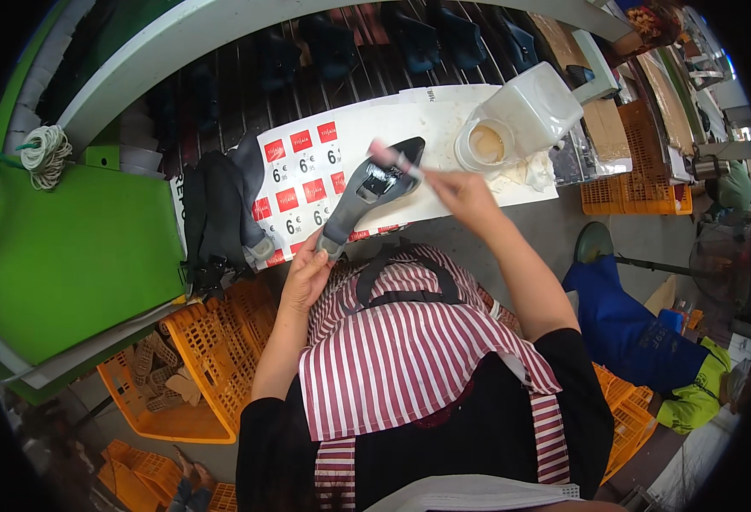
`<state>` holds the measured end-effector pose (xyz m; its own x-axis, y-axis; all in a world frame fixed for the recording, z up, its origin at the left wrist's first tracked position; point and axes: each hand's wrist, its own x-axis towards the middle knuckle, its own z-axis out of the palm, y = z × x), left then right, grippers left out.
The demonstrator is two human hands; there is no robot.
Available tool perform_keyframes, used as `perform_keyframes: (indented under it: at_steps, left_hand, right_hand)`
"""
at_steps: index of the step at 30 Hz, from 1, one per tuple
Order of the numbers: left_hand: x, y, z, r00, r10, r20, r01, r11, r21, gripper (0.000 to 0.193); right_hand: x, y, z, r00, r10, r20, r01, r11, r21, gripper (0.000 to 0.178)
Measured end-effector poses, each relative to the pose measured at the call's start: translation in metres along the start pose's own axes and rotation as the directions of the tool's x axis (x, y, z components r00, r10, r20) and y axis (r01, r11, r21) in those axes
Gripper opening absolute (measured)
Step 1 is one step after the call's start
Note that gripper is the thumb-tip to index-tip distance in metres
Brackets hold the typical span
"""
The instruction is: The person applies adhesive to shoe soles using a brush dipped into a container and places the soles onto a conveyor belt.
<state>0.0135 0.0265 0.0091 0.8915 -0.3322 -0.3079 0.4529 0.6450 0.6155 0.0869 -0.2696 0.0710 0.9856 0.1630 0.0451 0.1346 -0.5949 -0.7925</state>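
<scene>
My left hand (309, 275) is closed round the grey heel end of a dark grey shoe sole (360, 203), slanted over the paper-covered bench. A wet, shiny patch shows on the sole's wider part. My right hand (462, 198) grips a brush (408, 165), whose pinkish head is blurred by motion above the sole's toe end. To the right of the brush stands a white tub (462, 152) with pale, cream-coloured liquid in it. Several similar dark shoe parts (222, 205) lie in a pile left of my left hand.
A translucent plastic jug (539, 107) leans by the tub. Beyond the bench, dark shoes sit on a roller conveyor (307, 98). At left is a green table (68, 264) with coiled white cord (44, 158). An orange crate (213, 358) stands below; a person in blue (631, 328) is at right.
</scene>
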Motion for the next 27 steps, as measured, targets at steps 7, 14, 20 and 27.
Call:
perform_keyframes:
  at_steps: [7, 14, 20, 27]
  left_hand:
    - [0.001, 0.003, 0.0, 1.0, -0.006, 0.029, 0.006, 1.0, 0.006, 0.064]
    - [0.001, 0.004, -0.001, 0.999, 0.008, 0.036, -0.006, 0.999, -0.048, 0.061]
    - [0.0, 0.002, -0.003, 0.999, 0.007, 0.042, -0.005, 0.999, -0.039, 0.059]
    - [-0.001, 0.004, -0.004, 0.997, 0.019, 0.069, -0.015, 0.998, -0.059, 0.061]
  right_hand:
    - [0.028, 0.011, 0.008, 0.996, 0.021, -0.091, -0.038, 0.982, -0.183, 0.021]
    - [-0.005, -0.025, 0.01, 0.95, -0.116, 0.291, 0.16, 0.979, -0.13, 0.023]
    - [0.024, -0.013, 0.014, 0.999, 0.007, -0.041, -0.012, 0.989, -0.144, 0.023]
    - [-0.014, -0.037, 0.017, 0.921, -0.179, 0.346, 0.243, 0.958, -0.151, 0.025]
